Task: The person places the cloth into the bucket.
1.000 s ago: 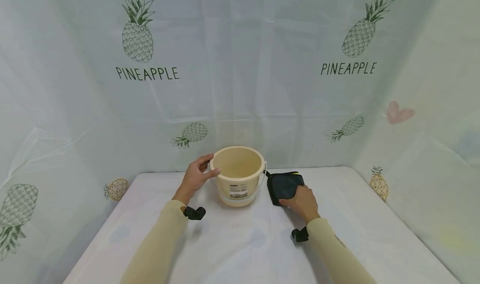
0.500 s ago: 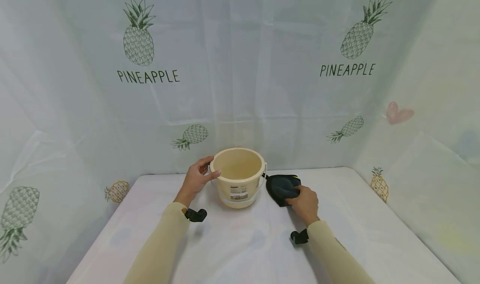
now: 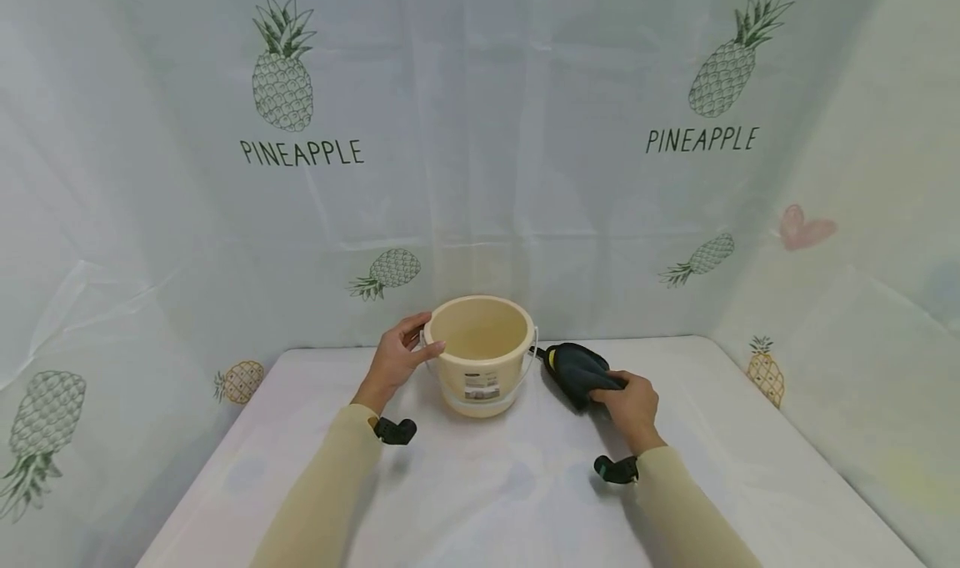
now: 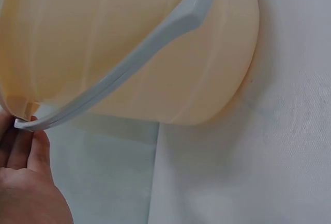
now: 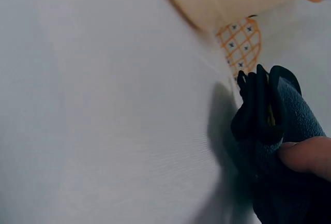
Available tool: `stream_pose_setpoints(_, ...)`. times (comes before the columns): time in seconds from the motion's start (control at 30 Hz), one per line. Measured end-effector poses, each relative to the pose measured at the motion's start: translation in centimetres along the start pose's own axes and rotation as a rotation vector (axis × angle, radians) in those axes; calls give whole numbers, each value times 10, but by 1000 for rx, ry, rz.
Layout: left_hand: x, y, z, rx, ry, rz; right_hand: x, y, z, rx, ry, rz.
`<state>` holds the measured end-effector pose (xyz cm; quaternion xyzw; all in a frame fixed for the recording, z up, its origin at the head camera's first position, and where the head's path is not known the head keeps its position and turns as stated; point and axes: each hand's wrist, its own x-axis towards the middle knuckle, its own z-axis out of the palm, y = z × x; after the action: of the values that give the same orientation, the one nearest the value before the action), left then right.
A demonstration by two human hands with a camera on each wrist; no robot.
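A cream plastic bucket (image 3: pixel 453 378) stands upright at the back middle of the table, its white handle (image 4: pixel 155 43) hanging down across the front. My left hand (image 3: pixel 390 361) grips its left rim, thumb at the near edge and fingers round the outside. The left wrist view has those fingers (image 4: pixel 40 154) by the handle's end. Right of the bucket, my right hand (image 3: pixel 632 403) pinches a dark folded cloth (image 3: pixel 573 369) with bound edges and a bit of yellow. In the right wrist view the cloth (image 5: pixel 300 113) is bunched in layers under my thumb (image 5: pixel 310 157).
A pale cloth covers the table (image 3: pixel 480 501). Close behind the bucket hangs a curtain (image 3: pixel 480 176) printed with pineapples, and more of it runs along both sides. A black wrist camera (image 3: pixel 617 469) sits on the right wrist, another camera (image 3: pixel 395 431) on the left.
The dark cloth lay flat and has been folded up and bunched, its near right part lifted by my right hand, which shifted slightly right. My left hand stays on the bucket.
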<state>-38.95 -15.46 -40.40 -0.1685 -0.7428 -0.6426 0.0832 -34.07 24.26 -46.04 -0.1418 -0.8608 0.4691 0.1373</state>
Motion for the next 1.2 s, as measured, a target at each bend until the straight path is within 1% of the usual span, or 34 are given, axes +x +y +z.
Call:
stream_pose_setpoints(0.1, 1, -1, 0, -19, 2, -4, 2, -4, -6, 47, -6, 13)
stream_pose_setpoints(0.23, 1, 0, 0, -13, -5, -2, 3, -14, -19, 129, -13, 7)
stream_pose_setpoints(0.37, 2, 2, 1, -3, -12, -6, 4, -32, -33, 204, -1, -9)
stream_pose_setpoints(0.63, 0, 3, 1, 1, 4, -14, 2, -72, -52, 284, -3, -64)
stream_pose_setpoints(0.87, -2, 0, 0, 7, 15, -12, -2, -102, -55, 314, -30, -116)
stream_pose_setpoints(1.07, -11, 29, 1, 3, -35, -33, -7, -121, -52, 345, -34, -127)
stream_pose_setpoints(1.1, -11, 30, 1, 3, -45, -36, -8, -124, -50, 354, -37, -129)
stream_pose_setpoints(1.2, -6, 20, 0, 2, -51, -23, -11, -134, -46, 373, -47, -134)
